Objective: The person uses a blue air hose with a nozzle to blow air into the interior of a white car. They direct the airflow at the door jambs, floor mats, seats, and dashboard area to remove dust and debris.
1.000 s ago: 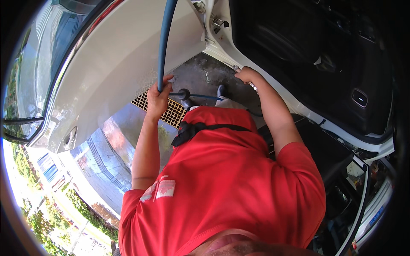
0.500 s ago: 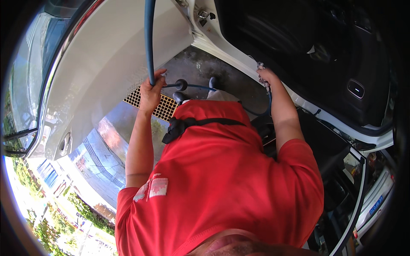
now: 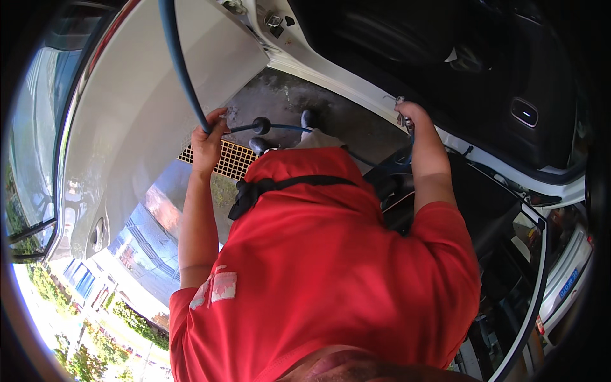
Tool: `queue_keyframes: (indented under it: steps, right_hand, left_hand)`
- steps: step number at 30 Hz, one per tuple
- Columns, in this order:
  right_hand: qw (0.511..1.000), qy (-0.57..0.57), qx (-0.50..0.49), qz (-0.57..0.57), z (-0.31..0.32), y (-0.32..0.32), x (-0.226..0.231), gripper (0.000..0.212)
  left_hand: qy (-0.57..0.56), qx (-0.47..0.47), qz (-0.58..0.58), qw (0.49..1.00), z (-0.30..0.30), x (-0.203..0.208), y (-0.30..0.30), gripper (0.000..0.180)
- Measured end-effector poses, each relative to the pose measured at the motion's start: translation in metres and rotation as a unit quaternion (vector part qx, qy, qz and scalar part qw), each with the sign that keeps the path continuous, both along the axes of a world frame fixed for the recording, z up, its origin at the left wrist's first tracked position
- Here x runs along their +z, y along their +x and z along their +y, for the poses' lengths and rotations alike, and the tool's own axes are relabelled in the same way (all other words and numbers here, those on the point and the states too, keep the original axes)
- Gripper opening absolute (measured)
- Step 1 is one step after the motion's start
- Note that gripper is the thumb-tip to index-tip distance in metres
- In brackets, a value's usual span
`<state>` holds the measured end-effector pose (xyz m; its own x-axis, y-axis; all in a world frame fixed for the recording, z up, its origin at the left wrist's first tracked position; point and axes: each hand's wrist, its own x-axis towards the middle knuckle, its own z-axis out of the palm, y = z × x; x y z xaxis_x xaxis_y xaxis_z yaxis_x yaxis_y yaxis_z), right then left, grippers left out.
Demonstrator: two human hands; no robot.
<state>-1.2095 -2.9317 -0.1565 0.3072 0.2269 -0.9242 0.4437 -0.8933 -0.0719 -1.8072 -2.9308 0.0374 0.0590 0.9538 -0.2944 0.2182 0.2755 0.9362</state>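
A thick blue hose (image 3: pixel 177 57) comes down from the top edge into my left hand (image 3: pixel 207 143), whose fingers are wrapped round it. Beyond that hand a thinner blue stretch carries a dark ball (image 3: pixel 261 125) and runs past my shoes to the right. My right hand (image 3: pixel 416 114), beside the white car sill, is closed round a metal blow gun (image 3: pixel 401 109). The gun's thin nozzle points left over the sill, and the hose trails down from its grip. My fingers partly hide the gun's body.
A white car panel with a handle (image 3: pixel 97 234) stands at left. The dark car interior (image 3: pixel 407 38) opens at far right behind the white sill (image 3: pixel 331 83). Below right is a dark-trimmed open door (image 3: pixel 484 191). A yellow floor grate (image 3: pixel 235 159) lies near my shoes (image 3: pixel 259 145).
My left hand and the hose have shifted left in the view. The right hand has moved slightly right with the blow gun, which is turned differently. The whole scene has also shifted a little left.
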Motion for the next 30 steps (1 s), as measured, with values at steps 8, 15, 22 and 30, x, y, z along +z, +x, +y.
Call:
queue_keyframes:
  steps: [8,15,22,30]
  right_hand:
    - [0.993,-0.014,-0.12,0.008,-0.059,0.09,0.01,0.027]
    - [0.993,-0.065,-0.099,0.021,-0.099,0.066,-0.001,0.029]
    - [0.947,0.308,-0.096,-0.006,-0.04,-0.023,0.106,0.032]
    - [0.928,0.237,-0.287,-0.035,-0.11,-0.02,0.123,0.03]
  left_hand:
    - [0.004,-0.029,0.015,0.999,-0.001,-0.003,0.016,0.027]
    - [-0.023,-0.036,-0.017,0.999,0.002,-0.007,0.029,0.027]
    - [0.0,-0.047,-0.029,0.998,0.01,-0.011,0.015,0.024]
    - [0.028,-0.083,-0.056,0.995,0.029,0.001,-0.056,0.026]
